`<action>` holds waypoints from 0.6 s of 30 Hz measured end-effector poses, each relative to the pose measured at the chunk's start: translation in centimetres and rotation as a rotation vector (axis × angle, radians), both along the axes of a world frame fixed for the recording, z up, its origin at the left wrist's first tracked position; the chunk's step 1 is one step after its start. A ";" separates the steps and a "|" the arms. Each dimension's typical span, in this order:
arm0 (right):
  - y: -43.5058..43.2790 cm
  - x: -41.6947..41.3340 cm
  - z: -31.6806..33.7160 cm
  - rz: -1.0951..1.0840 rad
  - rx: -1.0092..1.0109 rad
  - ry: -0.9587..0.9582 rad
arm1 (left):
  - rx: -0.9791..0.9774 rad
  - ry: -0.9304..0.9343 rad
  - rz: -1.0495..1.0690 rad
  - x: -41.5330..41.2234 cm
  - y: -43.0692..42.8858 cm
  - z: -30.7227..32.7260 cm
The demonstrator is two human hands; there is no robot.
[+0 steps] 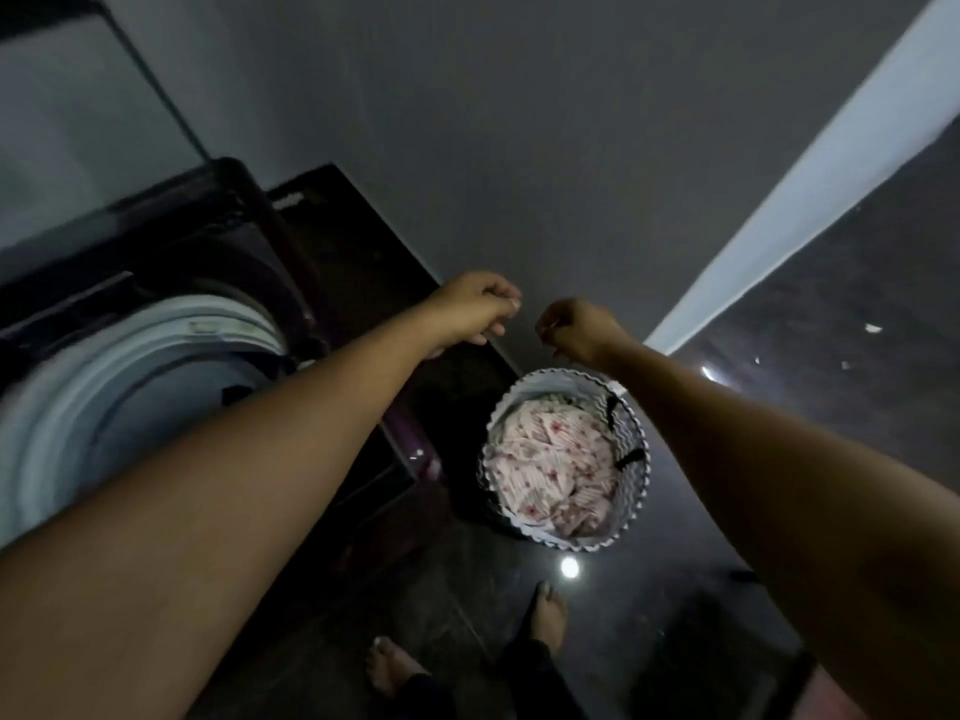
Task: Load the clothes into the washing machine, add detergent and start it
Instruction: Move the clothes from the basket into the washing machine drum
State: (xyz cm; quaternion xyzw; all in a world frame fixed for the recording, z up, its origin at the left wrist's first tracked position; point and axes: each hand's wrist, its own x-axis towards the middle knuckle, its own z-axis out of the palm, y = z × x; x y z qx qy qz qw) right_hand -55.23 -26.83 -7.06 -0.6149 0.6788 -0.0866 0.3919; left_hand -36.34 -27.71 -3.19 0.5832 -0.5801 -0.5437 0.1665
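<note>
A top-loading washing machine (332,262) with a dark purple body stands at the left. Its lid (78,122) is raised and the pale drum opening (119,376) is exposed. On the dark floor to its right stands a round laundry basket (638,491) with a zigzag-patterned wall. It holds a crumpled pink flowered cloth (550,470). Both my arms stretch forward above the basket. My left hand (475,311) hovers over the machine's right edge with its fingers curled in, and I see nothing in it. My right hand (579,327) hangs just beyond the basket's far rim, also curled and holding nothing.
A grey wall (519,148) rises behind the machine and basket. A pale strip (805,200) runs diagonally along its right side. The glossy dark floor (779,407) reflects lights. My bare feet (548,615) stand just in front of the basket. The room is dim.
</note>
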 end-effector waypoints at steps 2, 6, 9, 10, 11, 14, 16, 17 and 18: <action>1.0 -3.4 -3.3 -0.021 0.041 0.025 | 0.059 -0.008 -0.005 -4.0 0.2 -3.5; 2.7 -7.9 -11.3 -0.044 0.097 0.089 | 0.170 -0.047 0.045 -9.8 1.3 -12.8; 3.4 -9.1 -17.3 -0.040 0.149 0.090 | 0.220 -0.090 0.082 -11.9 2.0 -19.6; 3.6 -9.2 -19.2 -0.026 0.159 0.098 | 0.237 -0.118 0.088 -12.2 2.1 -21.7; 3.9 -9.4 -21.9 -0.004 0.186 0.109 | 0.271 -0.161 0.091 -12.6 2.6 -24.5; 5.4 -9.7 -28.8 0.049 0.262 0.125 | 0.254 -0.415 0.041 -12.3 3.8 -32.4; 6.5 -9.6 -32.1 0.071 0.303 0.080 | 0.219 -0.597 -0.110 -11.5 5.0 -36.3; 6.9 -9.6 -33.6 0.093 0.316 0.061 | 0.216 -0.660 -0.200 -11.0 5.5 -38.0; 7.4 -9.5 -34.9 0.126 0.335 0.049 | 0.220 -0.695 -0.283 -10.8 6.1 -39.2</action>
